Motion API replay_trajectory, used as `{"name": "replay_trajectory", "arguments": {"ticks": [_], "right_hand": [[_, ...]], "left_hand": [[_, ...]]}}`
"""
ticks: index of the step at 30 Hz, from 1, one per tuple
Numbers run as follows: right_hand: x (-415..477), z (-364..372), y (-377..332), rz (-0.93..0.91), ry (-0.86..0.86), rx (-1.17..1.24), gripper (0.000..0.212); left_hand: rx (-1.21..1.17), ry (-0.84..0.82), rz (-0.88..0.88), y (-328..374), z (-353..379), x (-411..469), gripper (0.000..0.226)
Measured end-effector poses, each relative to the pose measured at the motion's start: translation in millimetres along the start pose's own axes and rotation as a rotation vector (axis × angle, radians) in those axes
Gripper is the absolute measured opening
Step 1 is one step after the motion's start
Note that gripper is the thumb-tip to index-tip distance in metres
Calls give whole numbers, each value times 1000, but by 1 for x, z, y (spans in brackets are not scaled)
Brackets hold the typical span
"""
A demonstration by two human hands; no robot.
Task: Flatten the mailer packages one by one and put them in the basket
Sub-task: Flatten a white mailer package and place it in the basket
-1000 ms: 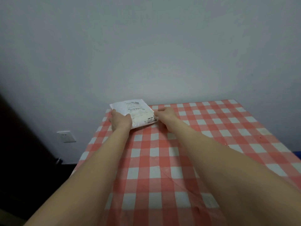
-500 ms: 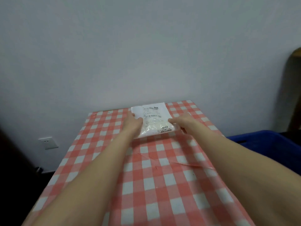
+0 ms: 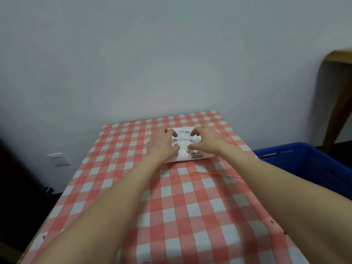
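From my remote seat I take the table, under its red-and-white checked cloth, as my landmark. Off its left edge, low on the wall, I see a white socket plate. My left arm reaches up over the table's near half, and the left hand sits on the left part of the mailer package, covering that side of it. Its fingers are arched, with the tips on the far part of the label and the thumb set lower on the plastic, a wide span between them. I cannot tell whether it pinches the film or only presses down.

The mailer package is white with a printed label and barcodes. It lies on the table's far half, a little right of the midline and short of the back edge. The right hand mirrors the left on the package's right part: bent fingers on the far edge of the label, thumb near the middle. Here too I cannot tell pressing from gripping. A thin crease in the cloth runs just on the near side of the package.

Beside the table's right edge and lower than its top stands the blue plastic basket. Beyond it, at the right wall, a curved piece of wooden furniture rises.
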State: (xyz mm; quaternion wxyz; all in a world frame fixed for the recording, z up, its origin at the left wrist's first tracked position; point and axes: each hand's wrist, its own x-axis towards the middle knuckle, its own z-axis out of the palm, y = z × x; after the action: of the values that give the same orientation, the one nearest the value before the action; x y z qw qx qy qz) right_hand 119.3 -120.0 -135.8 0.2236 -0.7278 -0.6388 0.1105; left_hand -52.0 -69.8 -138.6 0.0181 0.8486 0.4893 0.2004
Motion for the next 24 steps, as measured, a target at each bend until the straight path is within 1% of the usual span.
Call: {"name": "replay_trajectory", "arguments": {"ticks": [2,4,6,9,18,20,24], "right_hand": [[1,6,-7,-58,-117,-107,56],[3,15,-9,-69,-186,-199,57],[4,20,-10,-72,-214,-272,56],[8,20,-12,-55,-272,-304,52],[22,23,-15,-59,-334,-366,31],[24,25,-14,-65,-337,-353,25],[21,24,-14,-81,-324,-323,21]], "left_hand": [[107,-86,50,2,0,-2,42],[202,-164,81,-1,4,-3,50],[210,-212,91,-6,8,-4,53],[198,-265,108,-10,10,-2,51],[135,-294,91,-9,19,9,29],[163,-287,104,-8,20,9,26],[193,-279,156,-6,18,11,22]]}}
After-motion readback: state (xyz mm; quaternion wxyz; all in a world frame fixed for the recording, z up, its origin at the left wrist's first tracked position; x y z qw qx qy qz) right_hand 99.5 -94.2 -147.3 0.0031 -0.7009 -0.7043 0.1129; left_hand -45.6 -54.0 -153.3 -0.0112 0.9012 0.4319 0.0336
